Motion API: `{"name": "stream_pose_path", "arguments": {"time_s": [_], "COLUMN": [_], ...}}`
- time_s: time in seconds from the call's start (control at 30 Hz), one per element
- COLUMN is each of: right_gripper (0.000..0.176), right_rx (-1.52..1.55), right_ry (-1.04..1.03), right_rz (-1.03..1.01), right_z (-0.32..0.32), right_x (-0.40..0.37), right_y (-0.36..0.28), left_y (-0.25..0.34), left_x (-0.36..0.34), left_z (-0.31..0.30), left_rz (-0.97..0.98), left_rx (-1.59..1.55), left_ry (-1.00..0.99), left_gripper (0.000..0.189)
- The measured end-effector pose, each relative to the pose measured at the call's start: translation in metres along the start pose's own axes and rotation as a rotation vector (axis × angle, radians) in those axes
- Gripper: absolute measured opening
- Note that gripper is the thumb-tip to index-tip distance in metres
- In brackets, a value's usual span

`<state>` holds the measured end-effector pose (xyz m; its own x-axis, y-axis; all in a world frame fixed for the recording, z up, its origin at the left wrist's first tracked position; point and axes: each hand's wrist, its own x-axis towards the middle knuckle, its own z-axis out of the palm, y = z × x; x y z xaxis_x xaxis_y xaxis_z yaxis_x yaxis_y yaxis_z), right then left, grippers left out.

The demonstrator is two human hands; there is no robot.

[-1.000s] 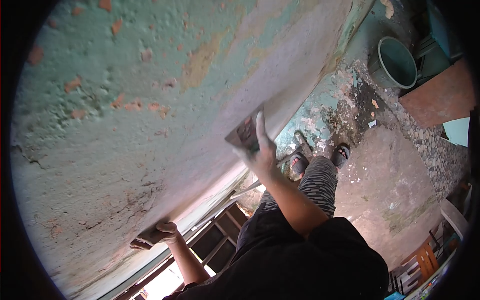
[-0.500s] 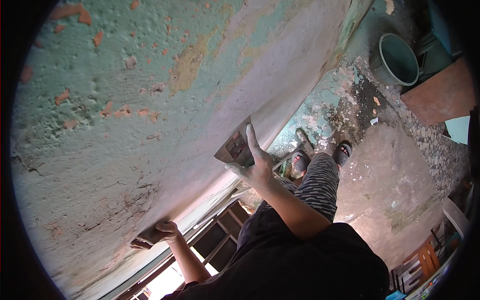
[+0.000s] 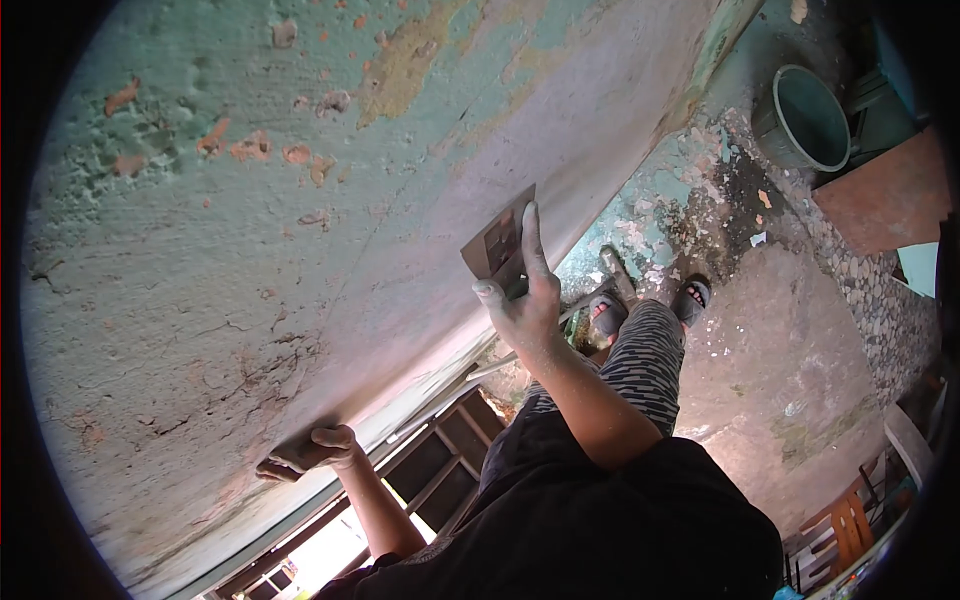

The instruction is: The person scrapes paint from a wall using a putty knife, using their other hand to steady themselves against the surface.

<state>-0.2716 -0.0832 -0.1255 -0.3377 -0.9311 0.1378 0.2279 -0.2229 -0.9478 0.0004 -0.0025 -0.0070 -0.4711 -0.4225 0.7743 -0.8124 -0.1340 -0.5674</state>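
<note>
My right hand (image 3: 530, 310), dusted with pale powder, grips a wide putty knife (image 3: 491, 238). Its index finger stretches along one side of the shiny blade and the thumb lies at the other side. The blade is laid against the worn wall (image 3: 250, 230), on a smooth greyish-white stretch; the handle is hidden by the hand. Lower left, my left hand (image 3: 318, 450) rests on the wall near a cracked patch (image 3: 255, 385), thumb apart from the fingers. Its palm side is in shadow, and I see no tool in it.
Peeling green paint and orange spots mark the wall. On the rough floor (image 3: 775, 360), near my sandalled feet (image 3: 690, 300), lie paint flakes. A bucket (image 3: 805, 118) and a reddish board (image 3: 885, 195) stand upper right. A barred window (image 3: 440, 465) is below the wall, chairs (image 3: 850, 525) lower right.
My right hand has slid with the putty knife along the wall, up and to the right in view. My left hand stays at nearly the same place. The view has shifted slightly.
</note>
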Motion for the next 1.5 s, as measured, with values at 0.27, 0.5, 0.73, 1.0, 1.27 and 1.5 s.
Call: {"name": "stream_pose_path", "arguments": {"time_s": [0.27,0.5,0.73,1.0,1.27,1.5], "right_gripper": [0.096,0.093,0.093,0.095,0.096,0.097], "right_rx": [-0.140,-0.199,-0.149,-0.170,-0.252,-0.196], "right_ry": [-0.016,0.053,0.023,0.031,0.027,0.049], "right_rz": [-0.053,-0.099,-0.052,-0.108,-0.161,-0.134], "right_z": [0.001,0.001,-0.006,-0.006,-0.013,-0.010], "right_x": [0.001,-0.001,0.004,0.008,0.005,0.013], "right_y": [0.004,0.010,0.012,0.027,0.043,0.026], "left_y": [0.002,-0.002,-0.001,-0.003,-0.003,-0.001], "left_x": [-0.003,-0.008,-0.002,-0.007,-0.004,-0.007], "left_z": [0.007,0.005,-0.001,-0.001,0.003,0.001], "left_rz": [-0.080,-0.062,-0.037,-0.051,-0.018,-0.040], "left_rx": [-0.150,-0.015,0.109,0.023,0.019,0.045], "left_ry": [0.050,0.034,-0.034,-0.020,-0.001,-0.019], "left_gripper": [0.066,0.066,0.067,0.068,0.066,0.067]}}
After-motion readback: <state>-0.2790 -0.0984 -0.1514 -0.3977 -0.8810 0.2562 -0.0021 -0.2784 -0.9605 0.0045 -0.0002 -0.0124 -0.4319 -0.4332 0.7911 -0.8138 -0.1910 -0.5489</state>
